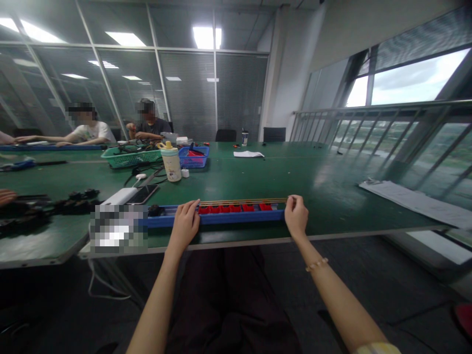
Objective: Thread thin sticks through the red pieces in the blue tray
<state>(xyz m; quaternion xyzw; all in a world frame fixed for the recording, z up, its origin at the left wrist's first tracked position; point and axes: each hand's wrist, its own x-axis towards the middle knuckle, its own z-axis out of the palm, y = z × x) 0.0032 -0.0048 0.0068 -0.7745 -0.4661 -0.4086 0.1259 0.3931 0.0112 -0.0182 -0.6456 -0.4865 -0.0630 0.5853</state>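
Note:
A long blue channel [239, 217] lies along the front edge of the green table, with several red pieces [248, 208] in a row inside it. Thin yellowish strips [241, 201] run lengthwise along its far side. My left hand [186, 222] is closed over the channel's left part, its fingertips at the left end of the strips. At the other end, my right hand [296, 215] pinches the strips' right tips, beside the channel's right end. A small black part [156, 210] sits in the channel left of my left hand. The strips' exact ends are hidden by my fingers.
Left of the channel are a phone [143, 194], a white power bank [117, 196] and black parts [79, 200]. Beyond stand a cup [171, 164], a green basket [132, 159] and a blue basket [199, 162]. A clipboard [401, 194] lies right. Two people sit across the table.

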